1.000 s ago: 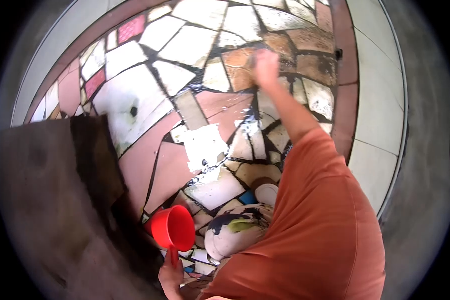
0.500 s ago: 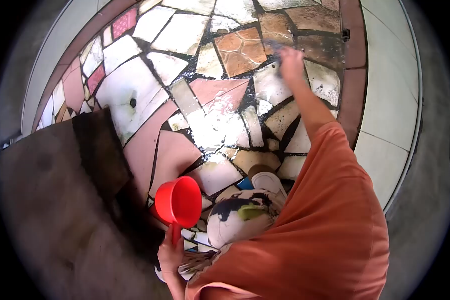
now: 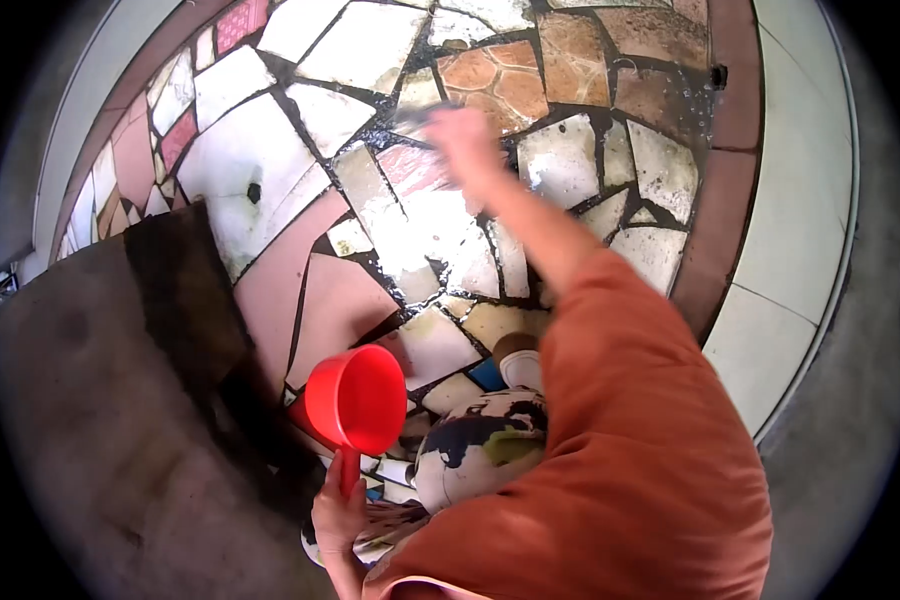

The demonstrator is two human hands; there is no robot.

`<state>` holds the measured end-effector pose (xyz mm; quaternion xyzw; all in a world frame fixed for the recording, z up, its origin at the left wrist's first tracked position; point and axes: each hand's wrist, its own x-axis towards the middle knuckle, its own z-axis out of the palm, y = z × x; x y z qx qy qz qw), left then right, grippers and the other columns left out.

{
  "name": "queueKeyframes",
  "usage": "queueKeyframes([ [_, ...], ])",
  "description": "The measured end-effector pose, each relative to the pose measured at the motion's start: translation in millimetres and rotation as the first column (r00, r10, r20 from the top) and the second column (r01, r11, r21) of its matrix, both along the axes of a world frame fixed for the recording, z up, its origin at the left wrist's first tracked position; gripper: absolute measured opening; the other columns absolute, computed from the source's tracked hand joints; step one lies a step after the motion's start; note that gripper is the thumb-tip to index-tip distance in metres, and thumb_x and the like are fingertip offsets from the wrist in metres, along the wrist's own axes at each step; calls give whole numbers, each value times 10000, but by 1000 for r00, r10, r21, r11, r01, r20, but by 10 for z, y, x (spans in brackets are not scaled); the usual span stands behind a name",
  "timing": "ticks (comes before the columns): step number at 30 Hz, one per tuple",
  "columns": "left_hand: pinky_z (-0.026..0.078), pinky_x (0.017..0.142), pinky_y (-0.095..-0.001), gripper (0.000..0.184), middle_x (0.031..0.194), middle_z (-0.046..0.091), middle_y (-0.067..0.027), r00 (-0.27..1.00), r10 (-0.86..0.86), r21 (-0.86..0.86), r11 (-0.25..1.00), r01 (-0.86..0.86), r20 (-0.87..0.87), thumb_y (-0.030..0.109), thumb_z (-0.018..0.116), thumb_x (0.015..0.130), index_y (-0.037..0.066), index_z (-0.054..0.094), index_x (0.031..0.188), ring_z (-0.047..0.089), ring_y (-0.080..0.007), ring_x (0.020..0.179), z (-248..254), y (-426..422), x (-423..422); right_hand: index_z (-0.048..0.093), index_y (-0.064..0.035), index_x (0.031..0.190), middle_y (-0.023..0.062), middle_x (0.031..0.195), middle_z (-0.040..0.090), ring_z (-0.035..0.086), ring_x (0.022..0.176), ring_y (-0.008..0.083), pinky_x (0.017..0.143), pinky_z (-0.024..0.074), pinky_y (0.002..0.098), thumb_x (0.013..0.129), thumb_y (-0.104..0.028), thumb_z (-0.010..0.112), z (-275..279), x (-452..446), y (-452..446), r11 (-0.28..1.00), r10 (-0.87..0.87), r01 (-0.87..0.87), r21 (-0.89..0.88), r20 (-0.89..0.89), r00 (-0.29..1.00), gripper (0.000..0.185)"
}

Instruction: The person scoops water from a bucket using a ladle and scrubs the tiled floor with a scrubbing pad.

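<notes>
My left hand (image 3: 338, 512) is wrapped round the handle of a red plastic dipper (image 3: 370, 405), its open mouth tilted up and to the right. No contents show in it. My right hand (image 3: 462, 140) is blurred and stretched out over the wet paving of broken tiles (image 3: 360, 300), closed on a dark brush-like object (image 3: 428, 116) pressed near the floor. Motion and the fingers hide most of that object. Under the hand lie a pink tile (image 3: 410, 170) and an orange patterned tile (image 3: 495, 88). Water shines brightly on the tiles below it.
A reddish tile border (image 3: 730, 210) and pale tiles (image 3: 795, 200) run along the right. Grey concrete (image 3: 90, 400) with a dark wet strip lies at the left. My bent knee in patterned trousers (image 3: 480, 445) and a shoe (image 3: 518, 362) are below the hands.
My right hand has swept left and slightly down, from the brown tiles to the pink one, with the dark object in it. My left hand and the dipper have barely moved.
</notes>
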<state>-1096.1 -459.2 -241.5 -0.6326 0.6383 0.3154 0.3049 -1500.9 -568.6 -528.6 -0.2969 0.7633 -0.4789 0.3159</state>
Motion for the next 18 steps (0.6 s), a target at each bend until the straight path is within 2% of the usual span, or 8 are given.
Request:
queueKeyframes([
  [2,514,743,-455,571,953,650,-242,996,0,-18,1000,-2,-87,252,608,805,96,475,1337,635,-404,886,-18,-6,73,684,-113,952,104,1048,618,550,973,272,894,421,365,810,-83,560,-792,-1100,528,1000,-3,26,16,-793,609,191],
  [6,508,774,-453,588,997,643,-236,997,34,10,999,-34,66,272,603,805,95,464,1348,632,-395,920,-27,112,64,663,-98,1028,133,1062,630,543,988,277,892,407,389,799,-59,530,-7,-1547,873,961,-7,240,136,-858,514,268],
  [9,505,787,-455,603,1000,642,-246,1000,15,-26,1000,-15,-9,286,615,795,84,469,1343,628,-403,927,-109,213,184,635,-80,1028,139,1031,624,563,911,261,794,439,393,888,-190,503,123,-184,373,995,-8,38,88,-318,948,222],
  [13,505,797,-445,582,1003,643,-248,999,-47,45,998,46,21,252,623,798,67,478,1330,629,-400,936,-39,140,38,618,-66,964,135,974,627,575,786,228,671,472,390,902,-352,518,-104,679,34,994,110,-109,18,-289,951,309],
  [14,505,797,-445,582,1003,643,-248,998,-49,59,997,47,35,252,623,798,67,478,1330,629,-400,936,-22,136,38,623,-68,984,138,1016,622,567,854,220,722,473,369,878,-357,546,318,475,62,949,-53,-86,303,423,904,317],
  [15,506,793,-441,570,1002,645,-247,1000,-29,50,998,29,11,233,621,803,65,478,1329,632,-399,930,-4,143,43,628,-85,1029,141,1088,594,546,911,231,764,466,360,860,-370,563,353,241,232,958,-108,-6,288,378,919,337],
  [16,508,788,-438,559,1000,646,-246,999,-13,34,999,14,-30,214,620,808,62,478,1328,635,-398,925,-22,131,36,628,-110,1065,131,1126,580,531,947,238,809,458,360,848,-287,574,117,-211,466,967,100,-105,230,30,994,285],
  [18,510,767,-441,548,992,645,-249,990,-84,-43,996,80,-113,192,615,815,66,477,1330,640,-398,908,-88,127,37,628,-160,1138,111,1201,553,501,1018,251,899,443,359,825,-121,597,-329,-1108,927,959,240,7,285,-820,520,317],
])
